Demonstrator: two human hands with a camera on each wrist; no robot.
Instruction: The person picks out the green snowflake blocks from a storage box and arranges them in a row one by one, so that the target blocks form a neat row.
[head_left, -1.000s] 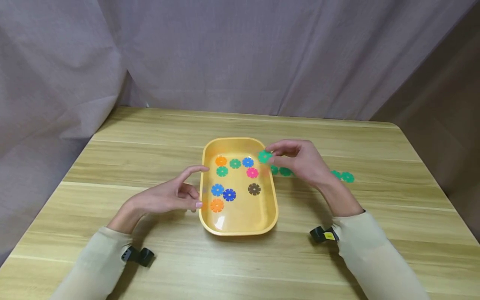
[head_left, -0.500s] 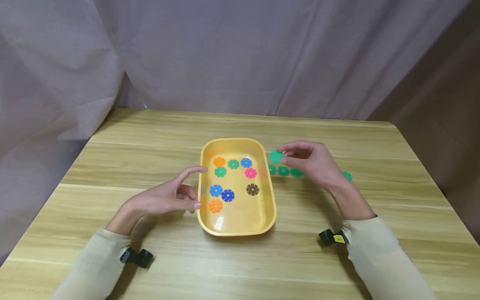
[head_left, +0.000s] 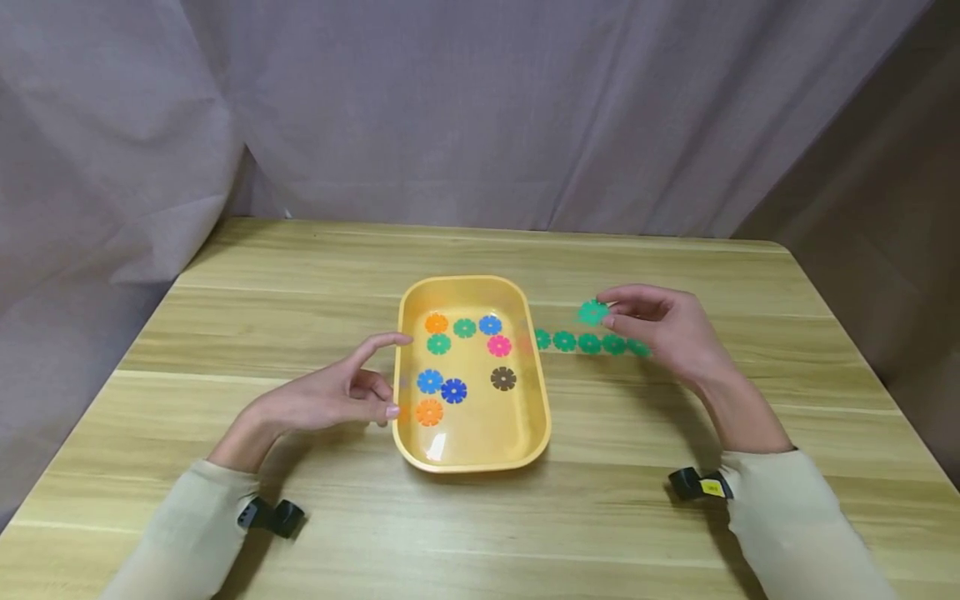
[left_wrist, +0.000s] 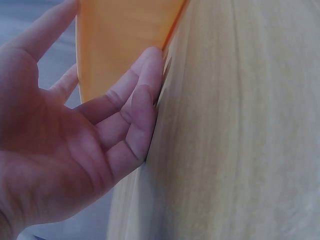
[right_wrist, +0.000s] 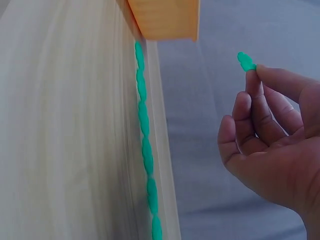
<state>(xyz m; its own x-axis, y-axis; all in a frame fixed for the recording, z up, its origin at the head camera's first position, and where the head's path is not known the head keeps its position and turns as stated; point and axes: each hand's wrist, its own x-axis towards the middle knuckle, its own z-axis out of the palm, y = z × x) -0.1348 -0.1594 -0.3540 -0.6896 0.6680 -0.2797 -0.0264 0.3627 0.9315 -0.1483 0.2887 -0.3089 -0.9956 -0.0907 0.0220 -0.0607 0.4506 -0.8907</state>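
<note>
Tray (head_left: 491,433) glossy smooth plastic; green discs (head_left: 584,343) plastic; tabletop (head_left: 420,550) wood-grained; curtain (head_left: 465,108) matt cloth.

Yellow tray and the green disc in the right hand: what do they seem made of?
Yellow tray: probably molded plastic, glossy, given the bright reflection on its floor. Green disc: likely plastic too, given its even color, thin profile and notched edge; finish unclear.

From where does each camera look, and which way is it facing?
Head: on the person's head, forward and down at the yellow tray; left hand, right hand and sleeves show.
Left wrist: on that wrist, towards the yellow tray; left hand shows.
Right wrist: on that wrist, towards the held green disc; right hand shows.
Head and right wrist share disc, tray and right hand.
</note>
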